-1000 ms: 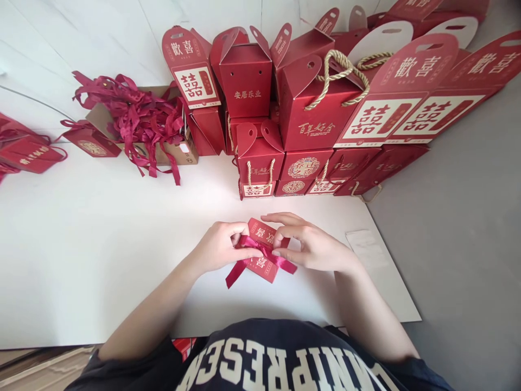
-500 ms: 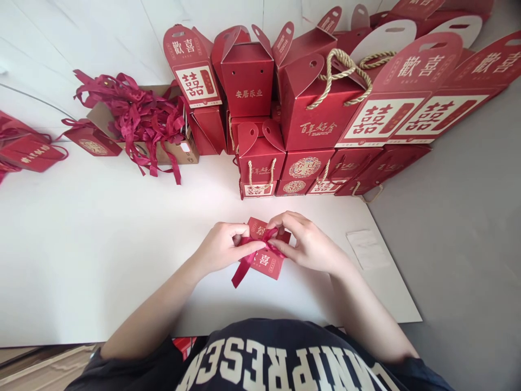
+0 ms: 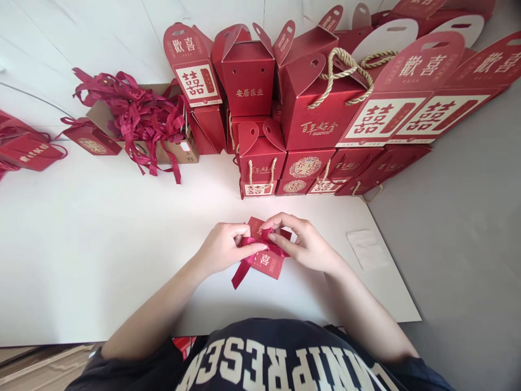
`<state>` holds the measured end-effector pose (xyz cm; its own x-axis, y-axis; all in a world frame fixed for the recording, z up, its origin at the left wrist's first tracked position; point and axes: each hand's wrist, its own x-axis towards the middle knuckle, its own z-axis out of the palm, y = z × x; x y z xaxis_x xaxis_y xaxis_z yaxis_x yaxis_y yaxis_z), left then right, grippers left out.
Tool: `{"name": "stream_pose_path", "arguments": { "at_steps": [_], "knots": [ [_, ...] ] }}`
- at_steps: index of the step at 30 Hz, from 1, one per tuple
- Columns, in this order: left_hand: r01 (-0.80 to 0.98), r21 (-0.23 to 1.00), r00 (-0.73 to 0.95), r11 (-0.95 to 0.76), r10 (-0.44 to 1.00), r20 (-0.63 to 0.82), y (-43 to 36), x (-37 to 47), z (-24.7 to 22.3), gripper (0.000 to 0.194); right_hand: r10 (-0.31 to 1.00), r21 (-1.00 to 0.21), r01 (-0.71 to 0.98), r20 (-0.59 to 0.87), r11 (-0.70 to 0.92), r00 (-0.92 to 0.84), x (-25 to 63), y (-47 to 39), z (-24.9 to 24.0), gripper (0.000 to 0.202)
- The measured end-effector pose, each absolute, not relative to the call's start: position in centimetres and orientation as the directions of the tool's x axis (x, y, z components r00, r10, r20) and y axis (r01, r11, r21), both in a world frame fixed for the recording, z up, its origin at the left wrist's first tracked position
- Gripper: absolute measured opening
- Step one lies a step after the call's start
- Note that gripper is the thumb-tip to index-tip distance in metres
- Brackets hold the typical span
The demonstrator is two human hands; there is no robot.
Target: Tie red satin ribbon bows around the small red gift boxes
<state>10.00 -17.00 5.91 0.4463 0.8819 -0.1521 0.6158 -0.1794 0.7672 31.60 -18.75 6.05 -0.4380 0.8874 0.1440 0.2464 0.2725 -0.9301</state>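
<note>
Small red box (image 3: 266, 267), pale-lettered, flat-faced, crimson ribbon (image 3: 243, 270) lying across it, over white table (image 3: 101, 233); left hand (image 3: 222, 247) pinching ribbon, right hand (image 3: 306, 241) pinching more, possibly a loop

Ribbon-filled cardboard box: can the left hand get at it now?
Probably, once it lets go: the left hand pinches the ribbon on the small red box, but nothing visible blocks the way over the white tabletop to the cardboard box.
</note>
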Motion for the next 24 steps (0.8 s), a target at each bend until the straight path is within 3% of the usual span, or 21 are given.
{"name": "stream_pose_path", "arguments": {
  "at_steps": [8, 14, 22, 24],
  "knots": [
    [0.624, 0.750, 0.450, -0.218, 0.885, -0.117, -17.0, 10.2, 5.9, 0.050, 0.934, -0.891, 0.337, 0.210, 0.304, -0.288, 30.3, -19.0, 5.1, 0.016],
    [0.624, 0.751, 0.456, -0.218, 0.882, -0.123, -17.0, 10.2, 5.9, 0.051, 0.914, -0.772, 0.495, 0.298, 0.400, -0.274, 31.4, -18.7, 5.0, 0.037],
    [0.636, 0.730, 0.463, -0.252, 0.881, -0.100, -17.0, 10.3, 5.8, 0.050, 0.904, -0.749, 0.513, 0.295, 0.420, -0.309, 30.2, -18.6, 4.9, 0.006],
    [0.634, 0.733, 0.459, -0.248, 0.883, -0.099, -17.0, 10.2, 5.7, 0.050, 0.905, -0.741, 0.522, 0.320, 0.423, -0.279, 30.2, -18.5, 4.6, 0.007]
  ]
}}
